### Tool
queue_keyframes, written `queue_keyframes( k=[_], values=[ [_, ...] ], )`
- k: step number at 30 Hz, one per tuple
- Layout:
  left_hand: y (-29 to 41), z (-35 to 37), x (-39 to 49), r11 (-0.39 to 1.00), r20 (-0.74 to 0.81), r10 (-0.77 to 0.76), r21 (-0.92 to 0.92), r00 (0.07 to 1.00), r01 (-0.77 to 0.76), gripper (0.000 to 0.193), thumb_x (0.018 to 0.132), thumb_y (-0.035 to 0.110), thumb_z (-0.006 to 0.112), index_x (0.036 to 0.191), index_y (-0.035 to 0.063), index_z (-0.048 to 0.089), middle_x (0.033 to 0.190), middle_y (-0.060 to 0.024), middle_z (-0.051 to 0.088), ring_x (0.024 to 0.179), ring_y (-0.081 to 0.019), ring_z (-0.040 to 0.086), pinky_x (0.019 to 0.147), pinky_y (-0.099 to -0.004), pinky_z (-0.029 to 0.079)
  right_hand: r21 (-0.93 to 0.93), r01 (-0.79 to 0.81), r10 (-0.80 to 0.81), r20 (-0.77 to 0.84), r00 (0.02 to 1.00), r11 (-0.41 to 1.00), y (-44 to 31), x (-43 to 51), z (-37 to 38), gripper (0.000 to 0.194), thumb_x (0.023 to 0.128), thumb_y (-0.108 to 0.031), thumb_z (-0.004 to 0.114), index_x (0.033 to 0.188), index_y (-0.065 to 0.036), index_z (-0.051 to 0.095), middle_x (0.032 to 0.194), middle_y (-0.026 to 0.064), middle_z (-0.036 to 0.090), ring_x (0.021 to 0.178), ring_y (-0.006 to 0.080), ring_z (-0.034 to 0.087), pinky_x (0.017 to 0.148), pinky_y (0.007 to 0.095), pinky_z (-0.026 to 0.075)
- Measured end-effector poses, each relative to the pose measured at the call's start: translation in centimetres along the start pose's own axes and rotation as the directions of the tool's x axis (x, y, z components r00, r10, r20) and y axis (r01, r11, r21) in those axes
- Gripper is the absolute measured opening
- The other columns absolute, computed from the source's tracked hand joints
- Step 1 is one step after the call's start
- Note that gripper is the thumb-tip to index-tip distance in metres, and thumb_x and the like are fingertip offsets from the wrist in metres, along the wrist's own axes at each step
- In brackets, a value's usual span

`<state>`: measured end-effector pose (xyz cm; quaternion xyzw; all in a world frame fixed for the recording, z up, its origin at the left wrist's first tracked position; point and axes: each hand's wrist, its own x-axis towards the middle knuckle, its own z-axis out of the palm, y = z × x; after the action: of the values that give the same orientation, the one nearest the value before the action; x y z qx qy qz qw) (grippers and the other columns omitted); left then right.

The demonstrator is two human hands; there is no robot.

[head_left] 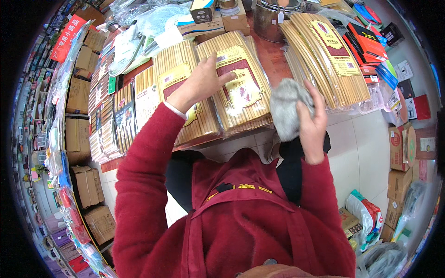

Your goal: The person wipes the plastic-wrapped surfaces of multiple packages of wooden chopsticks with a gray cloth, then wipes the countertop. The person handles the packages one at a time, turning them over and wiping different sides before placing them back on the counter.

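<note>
Plastic packs of long wooden chopsticks lie in a row on a red-brown wooden table (pixel 274 55). My left hand (pixel 201 81) rests with spread fingers over a chopstick pack (pixel 243 100) with a yellow and dark red label, its thumb on the label; nothing is held in it. My right hand (pixel 313 121) grips a grey cloth (pixel 290 104) beside the right edge of that pack, in front of the table's front edge. Another stack of chopstick packs (pixel 323 52) lies just beyond the cloth to the right. Smaller chopstick packs (pixel 123 111) sit at the left end of the row.
Small boxes (pixel 205 27) and a wire mesh basket (pixel 266 21) stand at the back. Red-orange boxes (pixel 365 45) lie on the right. Cardboard boxes (pixel 87 186) line the left shelf on the floor side; more cartons (pixel 399 184) and a plastic bag (pixel 365 215) are at right.
</note>
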<state>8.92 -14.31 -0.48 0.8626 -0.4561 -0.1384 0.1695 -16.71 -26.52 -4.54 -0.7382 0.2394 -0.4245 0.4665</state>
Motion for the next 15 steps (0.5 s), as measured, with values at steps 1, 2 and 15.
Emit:
queue_keyframes(
  k=[1,2,15],
  values=[
    [0.1,0.6,-0.4,1.000,0.019,0.002,-0.011,1.000,-0.001,0.090,0.090,0.049,0.065,0.148,-0.0074,0.027,0.145,-0.0338,0.037,0.133,-0.0447,0.042,0.109,-0.0466,0.040,-0.192,0.135,-0.137,0.006,0.991,0.972,1.0,0.9,1.0,0.047,0.089,-0.006,0.056,0.135,0.001,0.052,0.127,0.0154,0.060,0.116,0.0249,0.057,0.101,0.0354,0.043],
    [0.3,1.2,-0.6,1.000,0.022,0.014,-0.020,1.000,-0.014,0.090,0.090,0.049,0.065,0.148,-0.0073,0.027,0.145,-0.0343,0.037,0.133,-0.0449,0.042,0.109,-0.0471,0.040,-0.150,0.036,-0.027,0.061,0.998,0.988,1.9,1.5,2.1,0.046,0.089,-0.008,0.056,0.135,0.000,0.053,0.126,0.0162,0.060,0.116,0.0259,0.058,0.101,0.0352,0.043],
    [-1.1,1.5,-1.9,0.980,-0.040,0.200,0.000,0.979,-0.200,0.077,0.086,0.038,0.072,0.144,-0.0022,0.041,0.152,-0.0303,0.029,0.139,-0.0423,0.036,0.112,-0.0430,0.037,-0.088,-0.210,0.224,0.200,0.954,0.974,3.4,4.7,2.5,0.042,0.088,-0.012,0.054,0.128,-0.002,0.059,0.126,0.0174,0.061,0.114,0.0261,0.060,0.099,0.0399,0.047]
  ],
)
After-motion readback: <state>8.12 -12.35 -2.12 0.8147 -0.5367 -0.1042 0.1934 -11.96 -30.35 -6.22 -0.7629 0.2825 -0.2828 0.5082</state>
